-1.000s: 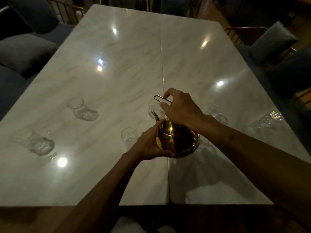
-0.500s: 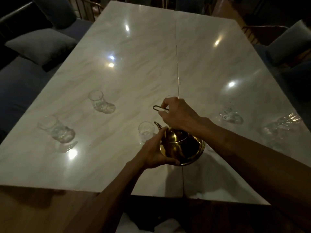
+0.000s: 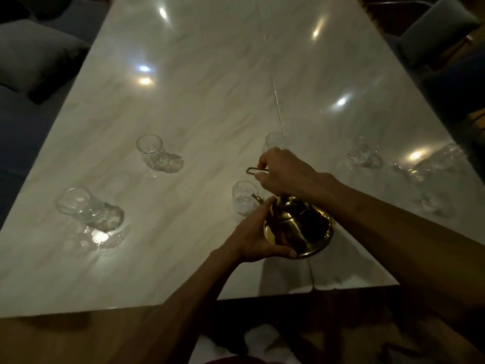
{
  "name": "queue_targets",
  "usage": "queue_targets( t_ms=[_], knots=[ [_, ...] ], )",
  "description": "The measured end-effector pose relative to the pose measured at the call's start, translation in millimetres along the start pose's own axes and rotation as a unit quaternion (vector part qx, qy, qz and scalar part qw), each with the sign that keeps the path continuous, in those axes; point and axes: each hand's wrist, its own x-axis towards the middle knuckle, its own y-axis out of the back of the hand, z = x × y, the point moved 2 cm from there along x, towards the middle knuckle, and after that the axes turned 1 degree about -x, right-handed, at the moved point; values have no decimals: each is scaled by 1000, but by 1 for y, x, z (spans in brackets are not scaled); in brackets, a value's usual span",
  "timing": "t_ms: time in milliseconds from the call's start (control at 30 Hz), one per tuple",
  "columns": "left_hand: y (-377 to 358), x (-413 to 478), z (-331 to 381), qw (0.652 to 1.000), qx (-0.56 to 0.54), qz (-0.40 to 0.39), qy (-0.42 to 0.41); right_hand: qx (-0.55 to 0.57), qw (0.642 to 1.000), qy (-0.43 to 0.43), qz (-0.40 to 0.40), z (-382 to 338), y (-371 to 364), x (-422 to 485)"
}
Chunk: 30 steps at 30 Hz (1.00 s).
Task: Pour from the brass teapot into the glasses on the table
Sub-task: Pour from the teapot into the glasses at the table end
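Observation:
The brass teapot (image 3: 299, 227) is tilted to the left above the marble table (image 3: 199, 95), its spout over the rim of a small clear glass (image 3: 243, 197). My right hand (image 3: 286, 174) grips the thin wire handle from above. My left hand (image 3: 258, 235) cups the pot's body and base from the left. Another glass (image 3: 274, 141) stands just behind my right hand, partly hidden. Two glasses stand to the left, one at mid-table (image 3: 152, 152) and one nearer the edge (image 3: 78, 206). More glasses (image 3: 363, 155) stand to the right.
Grey cushioned seats (image 3: 34, 53) flank the table on the left, and chairs (image 3: 435, 27) on the right. The table's near edge (image 3: 131, 307) borders brown wood in front of me. A seam runs down the table's middle. Ceiling lights glare off the polished top.
The teapot's spout has shifted from the farther glass to the nearer glass. My view has dropped and swung left, so the glasses sit further right in frame. Both hands keep their hold.

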Motion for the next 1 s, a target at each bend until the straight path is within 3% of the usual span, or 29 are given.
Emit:
queue_targets(
  t_ms=[1000],
  knots=[
    [31, -18, -4, 995, -26, -79, -49, -54, 998, -40, -15, -32, -10, 6]
  ],
)
